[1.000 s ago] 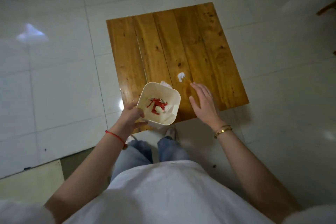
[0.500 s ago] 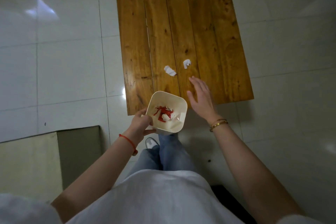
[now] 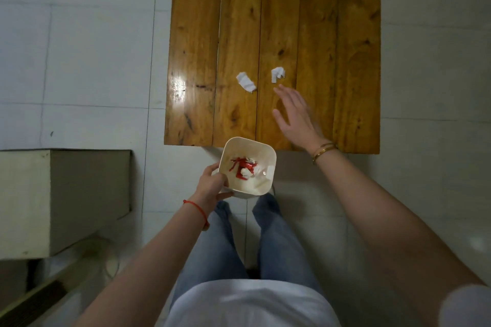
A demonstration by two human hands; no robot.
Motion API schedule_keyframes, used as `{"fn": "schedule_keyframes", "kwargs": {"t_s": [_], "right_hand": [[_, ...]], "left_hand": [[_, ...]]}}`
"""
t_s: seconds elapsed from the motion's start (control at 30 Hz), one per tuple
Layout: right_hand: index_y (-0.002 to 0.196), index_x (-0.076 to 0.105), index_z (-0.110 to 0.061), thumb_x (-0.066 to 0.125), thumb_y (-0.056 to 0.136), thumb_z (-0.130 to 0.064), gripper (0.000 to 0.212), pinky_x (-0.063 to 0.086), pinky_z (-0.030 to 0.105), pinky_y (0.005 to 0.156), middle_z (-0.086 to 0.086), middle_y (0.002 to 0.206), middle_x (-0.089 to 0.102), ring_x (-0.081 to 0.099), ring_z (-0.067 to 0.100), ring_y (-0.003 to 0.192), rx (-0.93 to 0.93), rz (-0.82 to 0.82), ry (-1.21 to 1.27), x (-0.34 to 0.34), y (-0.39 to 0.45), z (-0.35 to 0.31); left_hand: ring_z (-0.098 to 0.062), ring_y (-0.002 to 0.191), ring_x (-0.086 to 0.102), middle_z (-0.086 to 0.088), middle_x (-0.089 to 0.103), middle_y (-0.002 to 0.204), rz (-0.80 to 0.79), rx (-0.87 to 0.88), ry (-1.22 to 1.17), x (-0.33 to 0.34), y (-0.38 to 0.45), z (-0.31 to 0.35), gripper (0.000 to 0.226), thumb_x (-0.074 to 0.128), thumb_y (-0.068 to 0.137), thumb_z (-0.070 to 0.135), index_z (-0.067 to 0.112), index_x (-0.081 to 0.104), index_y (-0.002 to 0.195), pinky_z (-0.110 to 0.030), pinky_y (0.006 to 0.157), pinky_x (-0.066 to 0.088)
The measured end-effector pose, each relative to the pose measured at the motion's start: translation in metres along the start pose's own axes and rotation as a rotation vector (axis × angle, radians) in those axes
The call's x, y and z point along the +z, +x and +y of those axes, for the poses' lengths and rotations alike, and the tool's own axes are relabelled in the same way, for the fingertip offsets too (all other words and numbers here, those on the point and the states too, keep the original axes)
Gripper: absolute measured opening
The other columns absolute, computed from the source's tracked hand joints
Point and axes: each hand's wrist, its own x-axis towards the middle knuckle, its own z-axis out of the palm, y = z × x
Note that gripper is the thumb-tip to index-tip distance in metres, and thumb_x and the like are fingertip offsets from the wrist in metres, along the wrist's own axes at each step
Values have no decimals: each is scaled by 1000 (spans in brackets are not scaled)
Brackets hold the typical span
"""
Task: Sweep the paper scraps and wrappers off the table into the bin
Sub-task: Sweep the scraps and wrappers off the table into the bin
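Two white paper scraps, the left scrap (image 3: 246, 82) and the right scrap (image 3: 278, 74), lie near each other on the wooden table (image 3: 345, 61), a little in from its near edge. Bin (image 3: 271, 159): white, square-mouthed, holding red wrappers and white bits, gripped at its rim by the left hand (image 3: 214, 184) just below the table's near edge. Right hand (image 3: 295, 114): open, flat, empty, fingertips just short of the right scrap; step in hand judged the last sweep, next move calling for both scraps drawn toward the edge with the bin beneath.
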Motion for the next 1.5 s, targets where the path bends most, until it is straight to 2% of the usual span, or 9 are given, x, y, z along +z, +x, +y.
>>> {"fn": "schedule_keyframes", "kwargs": {"t_s": [0.1, 0.23, 0.63, 0.73, 0.87, 1.03, 1.2, 1.33, 1.5], "right_hand": [[150, 32, -17, 39, 102, -32, 51, 23, 43, 120, 5, 158, 30, 22, 23, 148, -34, -24, -28, 3, 19, 23], [153, 26, -19, 39, 103, -32, 54, 20, 42, 120, 3, 162, 21, 16, 22, 150, -21, -66, -98, 13, 54, 51], [157, 7, -15, 36, 104, -30, 62, 4, 42, 125, 6, 166, -1, -3, 22, 153, -5, -222, -168, 72, 123, 85], [157, 6, -14, 36, 104, -31, 63, 3, 41, 125, 6, 166, -2, -6, 21, 153, -67, -204, -164, 86, 109, 84], [157, 4, -16, 31, 104, -38, 64, 7, 44, 125, 5, 166, -2, -6, 19, 153, -200, -283, -181, 105, 64, 77], [157, 1, -18, 23, 103, -46, 64, 5, 42, 125, 1, 165, -3, -9, 16, 152, -400, -464, -205, 133, -19, 62], [155, 22, -16, 28, 103, -42, 58, 13, 42, 124, 3, 162, 23, 16, 18, 151, -531, -547, -150, 140, -59, 54], [149, 36, -15, 34, 101, -35, 52, 31, 48, 117, 7, 156, 36, 36, 23, 143, -462, -421, -109, 127, -36, 53], [155, 19, -14, 35, 103, -32, 58, 14, 43, 124, 7, 164, 15, 14, 22, 151, -262, -224, -172, 104, 55, 51]], "left_hand": [[-34, 112, 57, -17, 54, 134, 49, -24, -74, 19, 20, -13, 56, 53, 91, -4, 15, 44, 143, -49, 87, 57], [-35, 113, 55, -16, 51, 135, 76, -55, -85, 38, 46, -29, 59, 51, 90, -8, 16, 41, 142, -38, 67, 58], [-28, 97, 56, -15, 52, 126, 128, -118, -192, 56, 113, -62, 61, 46, 88, -12, 16, 41, 142, -29, 53, 56], [-21, 86, 58, -12, 53, 120, 118, -106, -214, 55, 125, -62, 60, 49, 89, -9, 18, 41, 142, -27, 51, 58], [-28, 101, 56, -13, 52, 130, 115, -91, -210, 52, 134, -61, 62, 49, 89, -9, 19, 39, 143, -25, 49, 57], [-30, 102, 56, -12, 53, 123, 111, -83, -246, 48, 136, -59, 63, 44, 86, -12, 18, 41, 141, -27, 49, 54], [-27, 98, 57, -15, 55, 121, 90, -61, -265, 46, 134, -61, 62, 45, 87, -12, 17, 41, 142, -31, 61, 55], [-33, 110, 55, -19, 53, 128, 88, -67, -302, 44, 133, -62, 63, 44, 86, -14, 16, 41, 142, -33, 63, 56], [-38, 122, 53, -18, 51, 137, 74, -65, -280, 43, 134, -64, 66, 48, 87, -12, 18, 38, 145, -36, 71, 57]]}}
